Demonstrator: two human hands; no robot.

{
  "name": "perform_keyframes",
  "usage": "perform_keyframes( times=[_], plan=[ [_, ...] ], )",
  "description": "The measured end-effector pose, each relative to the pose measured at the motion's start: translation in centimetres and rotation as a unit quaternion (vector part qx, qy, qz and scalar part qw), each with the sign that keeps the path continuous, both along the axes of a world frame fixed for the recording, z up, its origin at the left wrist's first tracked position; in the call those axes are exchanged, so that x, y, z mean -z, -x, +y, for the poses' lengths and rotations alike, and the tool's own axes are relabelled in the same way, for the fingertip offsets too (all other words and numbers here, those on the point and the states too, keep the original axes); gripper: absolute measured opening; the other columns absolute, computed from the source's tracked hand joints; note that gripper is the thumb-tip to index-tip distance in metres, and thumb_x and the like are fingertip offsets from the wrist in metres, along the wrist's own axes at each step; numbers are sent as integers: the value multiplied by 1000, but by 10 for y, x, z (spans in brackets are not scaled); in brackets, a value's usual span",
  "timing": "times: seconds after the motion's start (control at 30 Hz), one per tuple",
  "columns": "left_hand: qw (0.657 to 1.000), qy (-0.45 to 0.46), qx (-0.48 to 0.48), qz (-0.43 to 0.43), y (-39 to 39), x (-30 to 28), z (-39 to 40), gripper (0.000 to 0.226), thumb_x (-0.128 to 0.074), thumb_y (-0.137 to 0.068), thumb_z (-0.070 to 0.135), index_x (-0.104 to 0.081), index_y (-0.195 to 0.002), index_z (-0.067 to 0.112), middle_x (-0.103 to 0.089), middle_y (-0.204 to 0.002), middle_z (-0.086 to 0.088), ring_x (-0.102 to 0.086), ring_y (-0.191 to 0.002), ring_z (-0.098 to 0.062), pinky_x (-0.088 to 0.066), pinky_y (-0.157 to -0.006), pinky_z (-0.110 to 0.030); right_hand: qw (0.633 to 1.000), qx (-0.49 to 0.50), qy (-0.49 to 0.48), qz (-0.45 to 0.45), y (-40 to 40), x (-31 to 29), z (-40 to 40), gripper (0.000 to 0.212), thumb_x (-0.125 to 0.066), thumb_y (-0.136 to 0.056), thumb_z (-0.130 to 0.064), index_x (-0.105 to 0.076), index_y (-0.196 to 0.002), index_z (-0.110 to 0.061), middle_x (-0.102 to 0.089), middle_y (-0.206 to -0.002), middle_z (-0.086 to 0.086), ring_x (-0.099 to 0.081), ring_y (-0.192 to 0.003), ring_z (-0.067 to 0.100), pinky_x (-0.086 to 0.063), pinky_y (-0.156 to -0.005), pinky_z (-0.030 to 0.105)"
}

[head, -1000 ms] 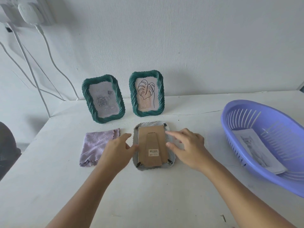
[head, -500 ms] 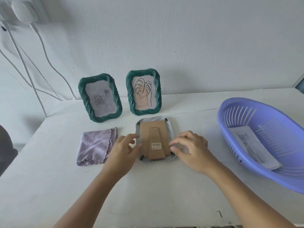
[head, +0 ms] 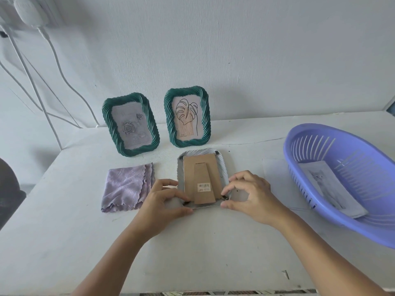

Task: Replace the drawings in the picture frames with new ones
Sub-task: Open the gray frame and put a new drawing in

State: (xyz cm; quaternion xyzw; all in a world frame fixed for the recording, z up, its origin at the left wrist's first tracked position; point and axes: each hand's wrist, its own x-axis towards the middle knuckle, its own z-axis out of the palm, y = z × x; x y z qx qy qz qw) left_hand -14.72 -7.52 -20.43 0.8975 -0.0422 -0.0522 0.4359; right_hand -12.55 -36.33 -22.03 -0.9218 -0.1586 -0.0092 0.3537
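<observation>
A grey picture frame is laid face down on the white table, its brown cardboard back turned up. Its near left corner is pinched by the curled fingers of the left hand, and its near right corner by the thumb and fingertips of the right hand. Two green frames are stood upright against the wall behind it, a folded lilac cloth is spread just left, and a cat drawing is kept in the purple basket on the right.
</observation>
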Motion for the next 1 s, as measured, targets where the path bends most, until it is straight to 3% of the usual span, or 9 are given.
perform_keyframes(
  times=[0.13, 0.37, 0.73, 0.83, 0.9, 0.97, 1.0],
  plan=[
    [999, 11, 24, 19, -1, -2, 0, 21, -92, -69, 35, -80, -86, 40, -42, -129, 17, -50, -116, 6, -37, -94, -12, 1000, -1, 5, 14, 1, -3, 0, 25, -76, -74, -66, -68, -94, -54, -45, -117, -30, -33, -119, -16, -18, -112, 33],
    [999, -1, 32, 3, 0, 0, 0, 14, -91, -72, 34, -80, -80, 38, -41, -130, 15, -51, -115, 6, -32, -89, 3, 998, -17, 25, 56, -1, -8, -2, 22, -72, -79, -64, -65, -98, -56, -42, -115, -29, -28, -119, -16, -13, -112, 30],
    [999, 0, 32, 3, 0, -1, 0, 15, -91, -72, 34, -80, -82, 38, -43, -130, 13, -51, -114, 8, -31, -87, 4, 992, -41, 47, 106, 0, -17, -1, 8, -68, -86, -59, -68, -93, -57, -34, -117, -30, -28, -124, -3, -8, -114, 31],
    [999, 14, 29, 12, -1, -5, 0, 28, -86, -76, 40, -75, -101, 47, -48, -125, 13, -54, -111, 5, -38, -89, -4, 992, -25, -14, 125, -1, -24, -2, 23, -65, -88, -61, -61, -110, -65, -44, -119, -25, -39, -124, 0, -18, -115, 33],
    [999, 39, -8, 1, -8, -9, -2, 41, -79, -85, 40, -64, -122, 46, -58, -117, 7, -63, -92, -6, -49, -81, -17, 994, 19, -51, 95, -7, -26, -1, 35, -59, -93, -58, -53, -127, -63, -53, -116, -22, -50, -116, -2, -29, -114, 38],
    [999, -11, -45, -18, -21, -12, -6, 48, -68, -94, 39, -52, -139, 36, -65, -105, 8, -63, -80, -11, -51, -77, -23, 995, 80, -19, 47, -18, -25, 3, 43, -54, -99, -51, -47, -141, -53, -57, -108, -20, -56, -107, 1, -31, -112, 42],
    [997, -50, -55, -20, -29, -12, -8, 51, -63, -98, 39, -47, -146, 31, -66, -100, 10, -62, -82, -12, -51, -81, -28, 994, 102, 8, 36, -24, -24, 6, 46, -51, -101, -49, -43, -146, -47, -58, -106, -19, -56, -104, 3, -30, -112, 43]
  ],
)
